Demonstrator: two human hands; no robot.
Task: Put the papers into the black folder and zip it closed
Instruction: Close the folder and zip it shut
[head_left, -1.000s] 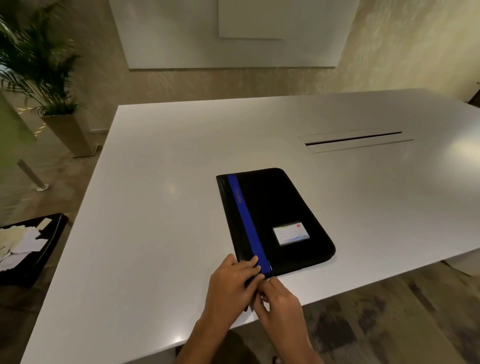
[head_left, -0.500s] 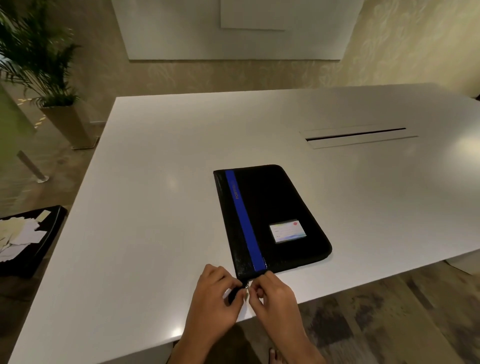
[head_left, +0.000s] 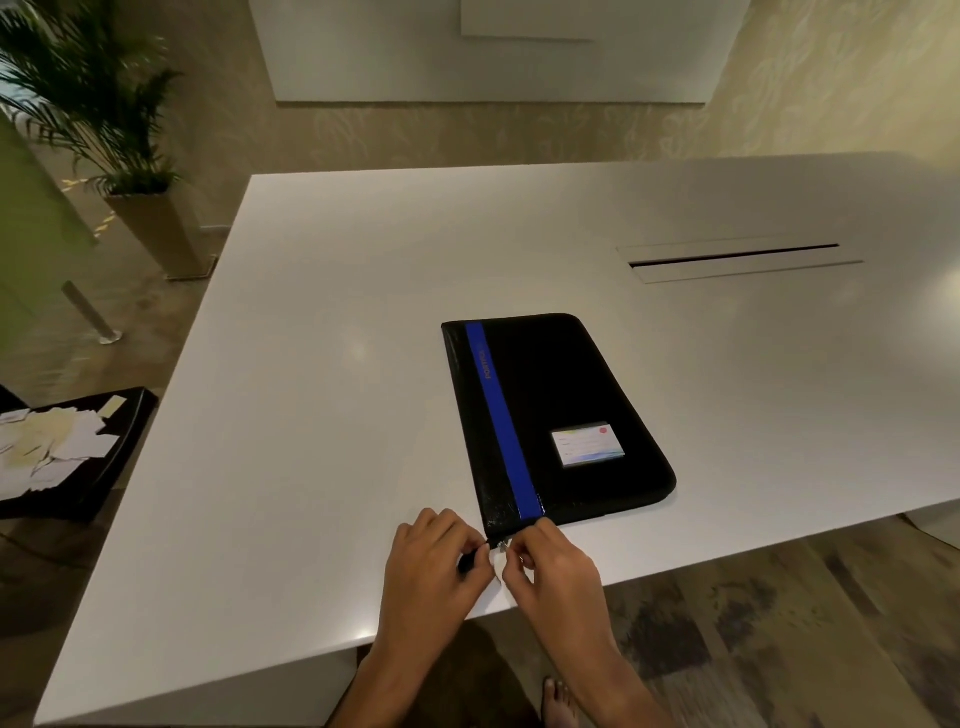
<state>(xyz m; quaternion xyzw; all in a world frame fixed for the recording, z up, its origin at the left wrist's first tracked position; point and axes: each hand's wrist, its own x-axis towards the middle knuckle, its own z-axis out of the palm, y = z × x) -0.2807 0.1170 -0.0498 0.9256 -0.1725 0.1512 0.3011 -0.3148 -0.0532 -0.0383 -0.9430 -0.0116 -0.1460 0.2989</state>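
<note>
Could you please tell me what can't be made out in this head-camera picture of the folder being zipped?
- Zip pull: hidden in the head view between the left hand and right hand at the folder's near corner.
- Whether papers are inside: the shut cover hides them.
- Writing on the label: too small to read.
- Loose papers on the side tray: cut off by the left edge.

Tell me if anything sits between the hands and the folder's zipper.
Nothing visible does. The left hand and right hand are both at the near corner of the folder, fingers pinched where the zipper ends. The table around them is bare.
</note>
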